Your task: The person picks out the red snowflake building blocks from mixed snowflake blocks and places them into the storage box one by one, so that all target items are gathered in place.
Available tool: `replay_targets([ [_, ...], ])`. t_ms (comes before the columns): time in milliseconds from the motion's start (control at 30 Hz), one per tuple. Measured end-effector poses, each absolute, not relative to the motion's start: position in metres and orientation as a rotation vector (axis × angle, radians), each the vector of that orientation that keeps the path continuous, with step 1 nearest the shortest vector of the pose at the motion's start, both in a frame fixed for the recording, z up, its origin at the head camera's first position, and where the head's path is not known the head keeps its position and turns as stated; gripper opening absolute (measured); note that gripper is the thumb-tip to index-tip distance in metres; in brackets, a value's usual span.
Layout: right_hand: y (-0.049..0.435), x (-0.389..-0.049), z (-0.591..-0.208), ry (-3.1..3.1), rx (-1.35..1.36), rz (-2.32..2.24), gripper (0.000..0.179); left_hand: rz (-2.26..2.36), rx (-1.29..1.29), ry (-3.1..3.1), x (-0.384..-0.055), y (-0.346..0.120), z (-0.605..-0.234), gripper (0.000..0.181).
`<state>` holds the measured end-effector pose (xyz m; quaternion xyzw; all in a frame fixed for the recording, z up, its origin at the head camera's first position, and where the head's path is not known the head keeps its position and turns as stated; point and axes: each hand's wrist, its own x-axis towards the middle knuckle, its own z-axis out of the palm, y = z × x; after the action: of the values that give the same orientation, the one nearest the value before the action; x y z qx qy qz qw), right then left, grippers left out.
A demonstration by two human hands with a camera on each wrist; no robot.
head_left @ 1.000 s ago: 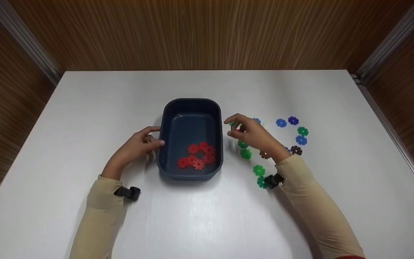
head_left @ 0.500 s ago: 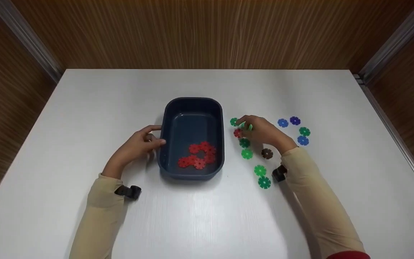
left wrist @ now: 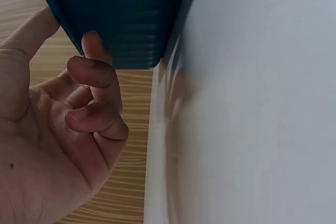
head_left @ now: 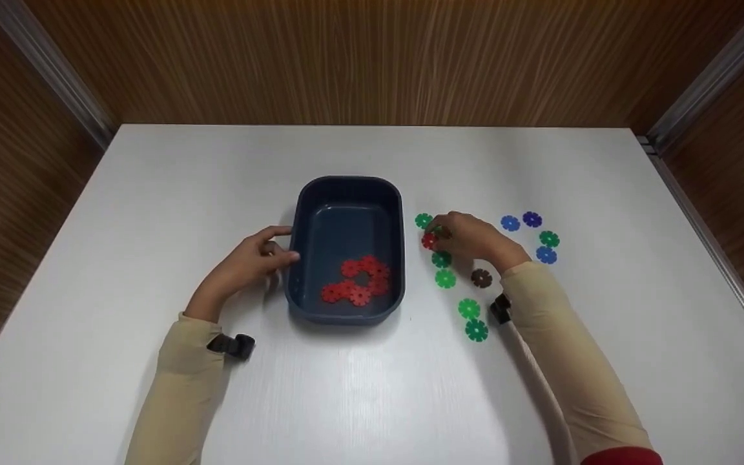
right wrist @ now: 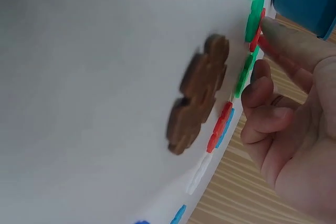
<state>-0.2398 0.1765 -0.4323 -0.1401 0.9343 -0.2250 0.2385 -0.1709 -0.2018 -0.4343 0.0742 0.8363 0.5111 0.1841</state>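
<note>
My left hand [head_left: 249, 261] holds the left wall of a dark blue plastic box [head_left: 398, 258], thumb at the rim and other fingers bent beside it; the left wrist view shows the box [left wrist: 121, 19] above the curled fingers [left wrist: 100, 72]. Several red interlocking flower discs [head_left: 359, 296] lie inside it. To the right, my right hand [head_left: 475, 237] is low over the table, with thumb and index finger pinching a red flower disc [head_left: 428, 241] among green ones. In the right wrist view that red disc [right wrist: 255, 38] sits at the thumb; another red disc [right wrist: 219, 127] lies farther along.
Green discs [head_left: 445, 279] lie between the box and right forearm. A brown disc [head_left: 482, 278] lies under the right wrist, and blue discs [head_left: 546, 254] farther right. Wood-grain panels [head_left: 372, 64] border the white table [head_left: 346, 400] at the back and sides.
My right hand has moved slightly right and down from beside the box to the red disc among the green ones. The left hand stays at the box.
</note>
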Motion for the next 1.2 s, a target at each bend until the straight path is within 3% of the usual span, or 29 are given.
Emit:
replay_targets([
  [833,0.172,-0.235,-0.424,2.549,-0.322,-0.575,0.033,1.454,0.223,2.343,-0.173,-0.203,-0.434,0.058],
  [1200,0.179,-0.231,-0.413,2.594,-0.483,-0.617,0.029,1.464,0.238,2.338,-0.176,-0.202,-0.435,0.059],
])
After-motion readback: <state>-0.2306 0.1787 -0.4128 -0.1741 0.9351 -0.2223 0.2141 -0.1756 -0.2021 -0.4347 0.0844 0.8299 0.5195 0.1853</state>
